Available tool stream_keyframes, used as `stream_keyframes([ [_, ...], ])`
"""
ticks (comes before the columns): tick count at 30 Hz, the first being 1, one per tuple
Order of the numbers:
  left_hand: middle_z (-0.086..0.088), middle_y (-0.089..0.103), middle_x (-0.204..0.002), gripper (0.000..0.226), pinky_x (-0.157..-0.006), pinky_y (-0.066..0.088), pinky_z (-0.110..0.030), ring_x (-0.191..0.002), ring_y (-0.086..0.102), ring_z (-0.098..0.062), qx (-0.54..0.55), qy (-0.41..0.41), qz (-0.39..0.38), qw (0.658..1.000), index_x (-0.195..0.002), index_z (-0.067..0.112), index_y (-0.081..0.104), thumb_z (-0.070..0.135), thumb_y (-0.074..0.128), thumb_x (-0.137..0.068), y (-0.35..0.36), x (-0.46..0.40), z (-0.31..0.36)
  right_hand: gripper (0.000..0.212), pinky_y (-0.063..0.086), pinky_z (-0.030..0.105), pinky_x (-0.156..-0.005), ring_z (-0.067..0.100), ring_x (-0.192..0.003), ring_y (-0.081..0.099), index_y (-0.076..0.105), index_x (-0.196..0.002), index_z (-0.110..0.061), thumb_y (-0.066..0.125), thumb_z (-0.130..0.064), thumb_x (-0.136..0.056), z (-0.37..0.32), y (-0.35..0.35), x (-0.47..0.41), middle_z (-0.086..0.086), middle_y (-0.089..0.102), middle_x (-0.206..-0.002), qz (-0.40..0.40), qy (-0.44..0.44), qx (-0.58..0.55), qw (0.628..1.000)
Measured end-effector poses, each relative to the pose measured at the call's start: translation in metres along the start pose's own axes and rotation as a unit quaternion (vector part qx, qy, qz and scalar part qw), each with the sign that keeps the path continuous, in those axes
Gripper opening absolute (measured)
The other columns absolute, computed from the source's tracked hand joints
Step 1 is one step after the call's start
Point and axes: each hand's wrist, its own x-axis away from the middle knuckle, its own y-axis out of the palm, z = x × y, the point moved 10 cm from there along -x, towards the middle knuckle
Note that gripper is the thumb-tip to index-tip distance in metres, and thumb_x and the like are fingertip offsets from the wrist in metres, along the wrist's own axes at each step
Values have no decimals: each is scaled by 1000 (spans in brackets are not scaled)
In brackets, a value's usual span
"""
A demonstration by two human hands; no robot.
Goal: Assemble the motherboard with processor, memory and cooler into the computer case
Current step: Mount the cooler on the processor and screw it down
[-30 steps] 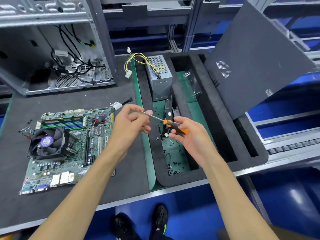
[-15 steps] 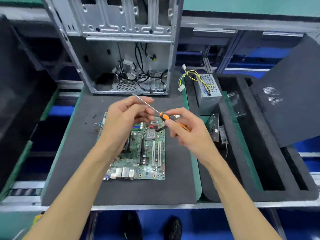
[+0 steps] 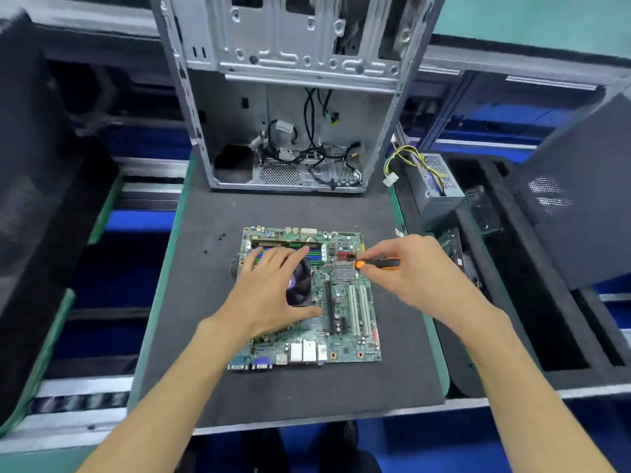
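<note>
A green motherboard (image 3: 351, 322) lies flat on the dark foam mat (image 3: 211, 302), with memory sticks (image 3: 290, 243) along its far edge and a black cooler fan (image 3: 300, 285) on its left half. My left hand (image 3: 273, 295) lies spread over the cooler, fingers straight. My right hand (image 3: 406, 268) grips an orange-and-black screwdriver (image 3: 375, 263) above the board's right far corner; its shaft is hidden. The open silver computer case (image 3: 290, 97) stands upright behind the board, with loose black cables (image 3: 317, 158) inside.
A grey power supply (image 3: 438, 189) with yellow wires sits in a black foam tray (image 3: 532, 319) at the right. A dark side panel (image 3: 580, 199) leans over that tray. Small black screws (image 3: 218, 238) lie on the mat left of the board.
My view swung left to centre on the board and case. My left hand let go of the screwdriver shaft and dropped onto the cooler. My right hand lowered the screwdriver over the board.
</note>
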Motion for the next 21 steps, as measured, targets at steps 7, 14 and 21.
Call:
stream_keyframes([
  [7, 11, 52, -128, 91, -109, 29, -38, -122, 45, -17, -13, 18, 51, 998, -146, 28, 40, 79, 51, -70, 1, -1, -2, 15, 46, 24, -72, 8, -81, 68, 80, -99, -30, 70, -29, -88, -9, 3, -9, -14, 72, -76, 5, -1, 45, 999],
  [14, 11, 53, -125, 88, -108, 30, -39, -119, 47, -17, -16, 13, 60, 998, -142, 28, 44, 76, 52, -70, -1, 0, -2, 14, 51, 33, -92, 17, -89, 68, 81, -98, -28, 70, -28, -89, -11, 7, -15, -9, 77, -81, -12, -4, 75, 997],
  [21, 11, 54, -123, 85, -107, 30, -39, -117, 48, -17, -18, 12, 70, 997, -140, 28, 46, 73, 57, -69, -2, 0, 0, 11, 51, 20, -68, -3, -71, 66, 81, -94, -33, 73, -32, -85, -14, 3, -20, -15, 75, -78, -9, -13, 70, 997],
])
